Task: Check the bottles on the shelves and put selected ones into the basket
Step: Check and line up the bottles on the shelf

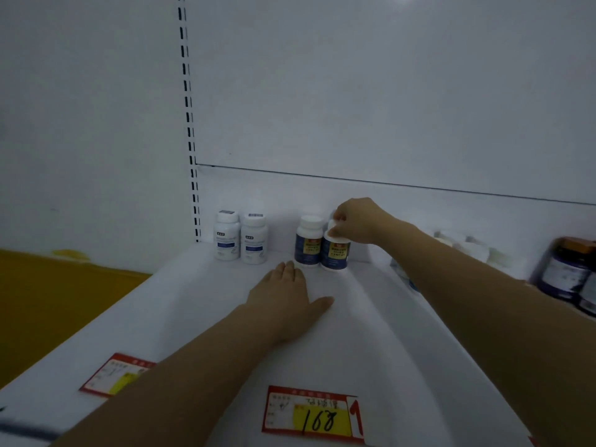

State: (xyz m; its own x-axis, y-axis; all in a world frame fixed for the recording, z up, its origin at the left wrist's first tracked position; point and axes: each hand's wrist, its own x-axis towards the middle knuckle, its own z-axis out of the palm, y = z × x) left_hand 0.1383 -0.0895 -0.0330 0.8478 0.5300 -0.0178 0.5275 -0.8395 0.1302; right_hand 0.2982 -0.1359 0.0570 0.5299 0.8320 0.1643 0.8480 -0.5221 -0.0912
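A: Item one, location?
B: Blue-labelled bottle point(335, 253) is standing at the back of the white shelf point(200, 317), touching a matching bottle point(308, 241). Right hand point(358, 221) is pinching its white cap.
A: Other hand?
B: Left hand point(290, 298) is lying flat on the shelf just in front, fingers straight. Two white bottles point(227, 237) are standing further left; a price tag point(312, 414) is sitting at the front edge.

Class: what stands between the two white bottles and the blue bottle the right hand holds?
Head view: a second blue bottle beside the held bottle, then bare shelf up to the white bottles.
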